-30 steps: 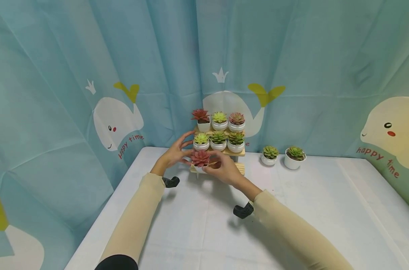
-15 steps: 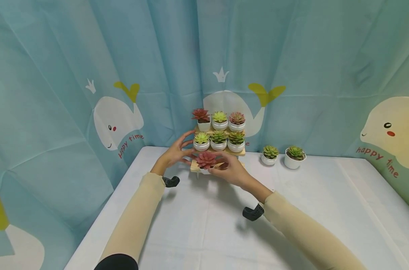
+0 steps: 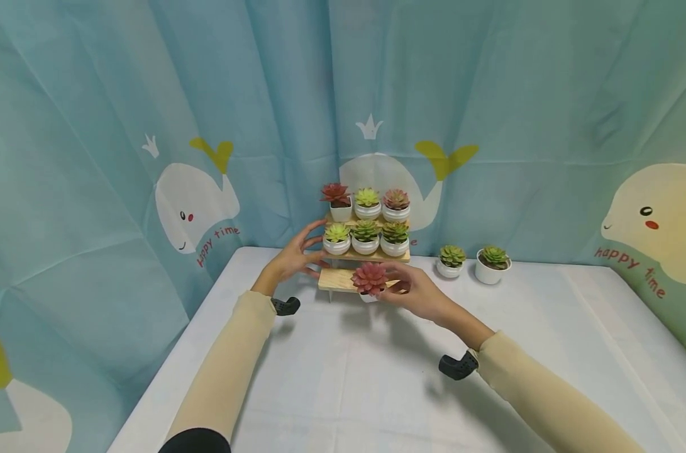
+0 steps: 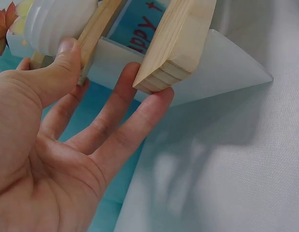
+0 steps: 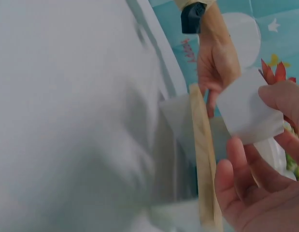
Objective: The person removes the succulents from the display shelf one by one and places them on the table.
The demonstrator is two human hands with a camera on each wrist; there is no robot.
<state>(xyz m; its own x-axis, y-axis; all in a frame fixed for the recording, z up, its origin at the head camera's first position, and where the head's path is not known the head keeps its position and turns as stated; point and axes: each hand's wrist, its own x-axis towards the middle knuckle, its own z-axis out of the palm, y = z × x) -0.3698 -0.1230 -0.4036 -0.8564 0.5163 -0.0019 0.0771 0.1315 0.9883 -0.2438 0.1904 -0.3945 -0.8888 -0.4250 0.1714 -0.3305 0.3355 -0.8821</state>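
My right hand (image 3: 419, 290) pinches a potted red succulent (image 3: 369, 279) by its small white pot (image 5: 250, 106), in front of the bottom shelf (image 3: 338, 279) of a three-step wooden plant stand. In the right wrist view the thumb lies on one side of the pot, with fingers around the other. My left hand (image 3: 290, 258) rests against the stand's left side, its fingers spread and fairly straight. In the left wrist view its fingertips touch the end of the bottom shelf (image 4: 176, 53), and the thumb lies by a white pot (image 4: 57, 26) on the middle shelf.
Top shelf: a dark red succulent (image 3: 337, 196), a lime one (image 3: 368, 200) and a pink one (image 3: 396, 204). Middle shelf: three green succulents, including a bright one (image 3: 337, 236). Two green potted succulents (image 3: 450, 259) stand right of the stand on the white table (image 3: 320, 377), before a blue curtain (image 3: 286, 94).
My right hand has carried the red succulent from the left end of the bottom shelf rightward and slightly toward me, uncovering that end. My left hand has stayed at the stand's left side.
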